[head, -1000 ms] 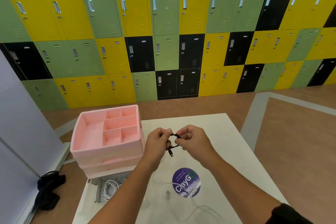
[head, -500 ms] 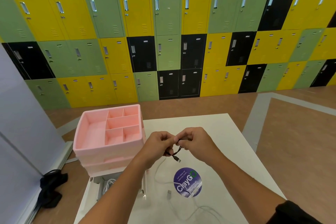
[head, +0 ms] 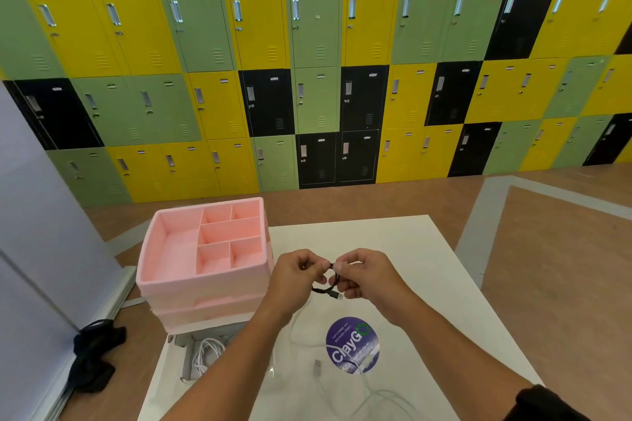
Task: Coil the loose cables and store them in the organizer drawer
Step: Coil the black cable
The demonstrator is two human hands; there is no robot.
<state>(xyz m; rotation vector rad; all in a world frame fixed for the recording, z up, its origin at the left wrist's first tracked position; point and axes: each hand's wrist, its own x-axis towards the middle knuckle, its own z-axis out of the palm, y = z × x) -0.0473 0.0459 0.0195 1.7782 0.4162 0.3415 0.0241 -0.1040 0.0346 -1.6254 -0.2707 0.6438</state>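
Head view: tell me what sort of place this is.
Probably a shared locker room or break area. A wall of yellow, green and black lockers fills the background, and a white table carries a round ClayGo sticker.

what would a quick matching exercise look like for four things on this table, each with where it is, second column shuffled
1 black cable
2 pink organizer
3 purple sticker
4 coiled white cable

a in the tray before the organizer
b flat on the table, centre
c pinched between left hand and right hand
d table's far left corner

Pairs: 1-c, 2-d, 3-b, 4-a
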